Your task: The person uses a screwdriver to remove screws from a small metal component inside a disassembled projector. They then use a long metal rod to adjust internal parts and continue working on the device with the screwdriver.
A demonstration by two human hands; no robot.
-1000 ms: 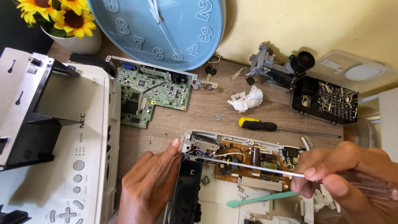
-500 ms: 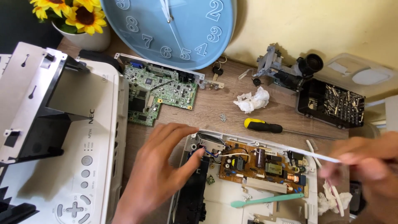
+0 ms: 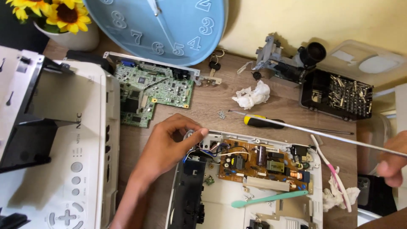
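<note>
- Head view: the opened white device base (image 3: 220,199) lies near the front of the tabletop (image 3: 212,106), its cover off and its brown circuit board (image 3: 263,163) bare, so the stripping-down looks well along, though that board is still seated.
- At the base's upper left corner the left hand (image 3: 169,146) pinches a small round part (image 3: 189,135) by the coloured wires (image 3: 199,153).
- Right of the base, the right hand (image 3: 392,163) grips a long thin rod (image 3: 322,135) slanting above it.
- Beyond the base lie a removed green circuit board (image 3: 152,91) and a yellow-handled screwdriver (image 3: 263,122).
</note>
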